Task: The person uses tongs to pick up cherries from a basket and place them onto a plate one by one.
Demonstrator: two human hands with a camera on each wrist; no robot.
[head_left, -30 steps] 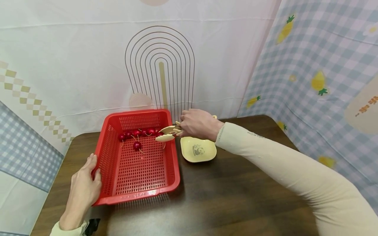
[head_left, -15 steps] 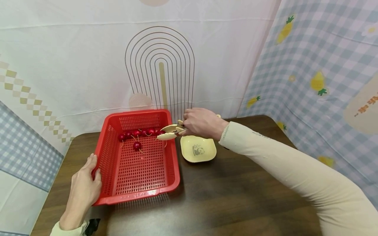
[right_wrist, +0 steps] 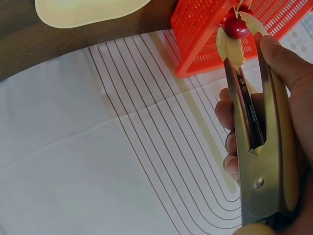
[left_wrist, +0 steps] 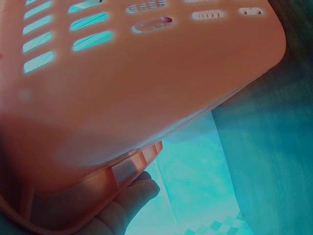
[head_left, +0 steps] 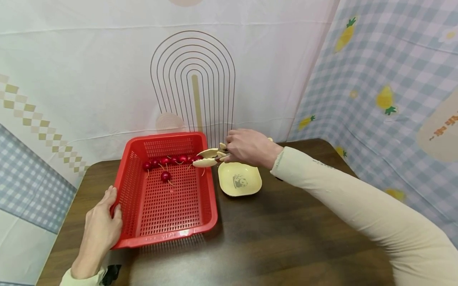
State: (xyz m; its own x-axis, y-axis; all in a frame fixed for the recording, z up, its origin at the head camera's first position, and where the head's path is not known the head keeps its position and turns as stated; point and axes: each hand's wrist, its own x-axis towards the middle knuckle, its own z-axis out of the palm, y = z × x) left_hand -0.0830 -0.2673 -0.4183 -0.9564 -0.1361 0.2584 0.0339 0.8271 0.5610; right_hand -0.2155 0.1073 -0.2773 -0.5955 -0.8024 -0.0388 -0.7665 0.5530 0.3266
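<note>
My left hand (head_left: 101, 224) grips the left rim of a red plastic basket (head_left: 168, 236); in the left wrist view its fingers (left_wrist: 139, 196) show at the rim. Beige-tipped metal tongs (right_wrist: 257, 147) are held in my right hand (head_left: 250, 147). A shiny red cherry (right_wrist: 236, 27) with a stem sits between the tong tips, over the right back part of the basket. Several more cherries line the basket's back, and one cherry (head_left: 165, 176) lies a little in front of them. Right of the basket, below my right hand, is a pale yellow dish (head_left: 239, 182) with a panda print.
Basket and dish stand on a dark wooden table (head_left: 272, 242). Behind it hangs a white cloth (head_left: 107, 79) with an arch pattern, close to my right hand. A blue checked cloth (head_left: 358, 87) borders the right side.
My right hand has shifted right and slightly up, carrying the tongs and cherry closer to the basket's right wall. My left hand and the basket stay almost where they were.
</note>
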